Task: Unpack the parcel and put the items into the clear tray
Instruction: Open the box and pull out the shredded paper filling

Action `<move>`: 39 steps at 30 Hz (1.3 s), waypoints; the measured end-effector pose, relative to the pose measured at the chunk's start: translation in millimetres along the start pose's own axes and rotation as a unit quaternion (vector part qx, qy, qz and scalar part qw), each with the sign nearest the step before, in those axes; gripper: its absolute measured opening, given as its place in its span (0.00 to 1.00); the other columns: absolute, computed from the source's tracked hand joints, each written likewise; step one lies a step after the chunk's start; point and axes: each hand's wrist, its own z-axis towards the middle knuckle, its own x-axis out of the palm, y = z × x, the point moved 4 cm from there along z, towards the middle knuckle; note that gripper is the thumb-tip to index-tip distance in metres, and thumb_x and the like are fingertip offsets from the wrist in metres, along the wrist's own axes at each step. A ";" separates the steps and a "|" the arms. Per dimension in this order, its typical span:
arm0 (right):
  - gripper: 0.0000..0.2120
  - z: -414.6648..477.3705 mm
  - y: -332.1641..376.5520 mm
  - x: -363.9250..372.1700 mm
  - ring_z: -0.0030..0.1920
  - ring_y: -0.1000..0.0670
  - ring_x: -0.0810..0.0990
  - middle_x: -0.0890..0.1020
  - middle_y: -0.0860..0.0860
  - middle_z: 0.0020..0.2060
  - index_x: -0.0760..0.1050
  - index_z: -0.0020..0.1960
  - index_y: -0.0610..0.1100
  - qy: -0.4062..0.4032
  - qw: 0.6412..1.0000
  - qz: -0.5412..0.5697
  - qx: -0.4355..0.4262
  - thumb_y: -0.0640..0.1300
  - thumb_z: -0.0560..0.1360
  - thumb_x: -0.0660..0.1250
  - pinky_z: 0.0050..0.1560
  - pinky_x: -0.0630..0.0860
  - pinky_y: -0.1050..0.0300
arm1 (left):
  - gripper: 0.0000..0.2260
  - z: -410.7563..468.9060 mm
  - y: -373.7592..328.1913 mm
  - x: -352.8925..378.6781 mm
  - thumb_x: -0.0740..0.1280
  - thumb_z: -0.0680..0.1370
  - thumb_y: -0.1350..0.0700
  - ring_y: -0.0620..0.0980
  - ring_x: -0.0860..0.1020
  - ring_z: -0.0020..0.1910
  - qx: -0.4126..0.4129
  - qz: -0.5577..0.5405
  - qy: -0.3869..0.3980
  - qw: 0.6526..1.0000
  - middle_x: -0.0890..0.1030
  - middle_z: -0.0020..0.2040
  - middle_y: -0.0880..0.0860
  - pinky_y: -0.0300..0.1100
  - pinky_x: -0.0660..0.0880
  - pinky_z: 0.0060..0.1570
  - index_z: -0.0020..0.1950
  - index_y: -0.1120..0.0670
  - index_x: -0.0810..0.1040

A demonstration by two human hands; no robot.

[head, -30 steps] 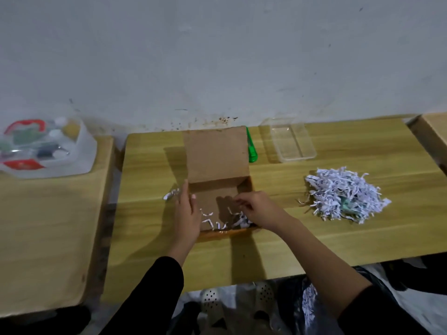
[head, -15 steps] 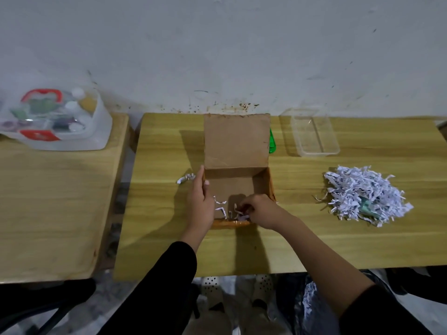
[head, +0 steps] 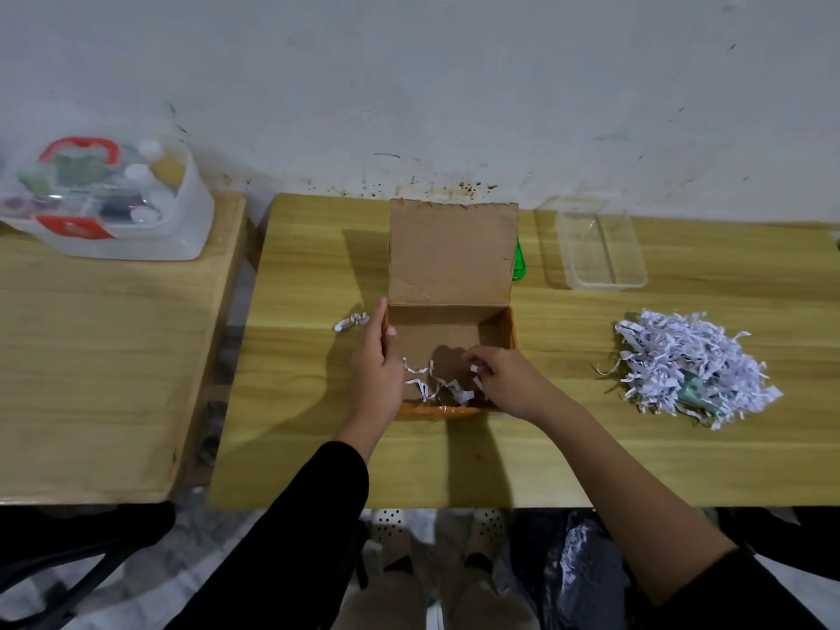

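Compared with half a second ago, our right hand (head: 511, 379) has lifted slightly inside the cardboard box (head: 450, 343), fingers now pinched on a few white paper shreds (head: 438, 386); before, it lay lower against the near wall. Our left hand (head: 377, 366) stays flat against the box's left wall, fingers extended, thumb hooked over the rim, steadying it. The box lies between our hands on the wooden worktop (head: 568, 447), its brown lid flap (head: 452, 254) standing open on the far side. Curled strips remain scattered on the box floor just left of our right hand. Well to the right of that hand sits the heap of shredded paper (head: 686, 372), crinkled, with something greenish half buried in it. Beyond it stands the clear tray (head: 600, 252), rectangular, thin plastic. A green object (head: 519, 266) peeks from behind the flap. Just beyond our left hand lies one stray shred (head: 351, 321). Far left, a translucent lidded container (head: 109, 202) holds assorted small items.
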 end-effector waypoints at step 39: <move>0.15 14.4 6.4 -9.6 0.54 0.50 0.75 0.77 0.46 0.51 0.73 0.55 0.41 0.063 0.969 0.233 0.047 0.29 0.76 0.52 0.52 0.75 0.52 | 0.19 2.3 6.7 0.9 0.56 0.81 0.57 0.26 0.64 0.58 -0.017 -0.046 -0.007 0.999 0.66 0.63 0.39 0.17 0.61 0.50 0.72 0.49 0.64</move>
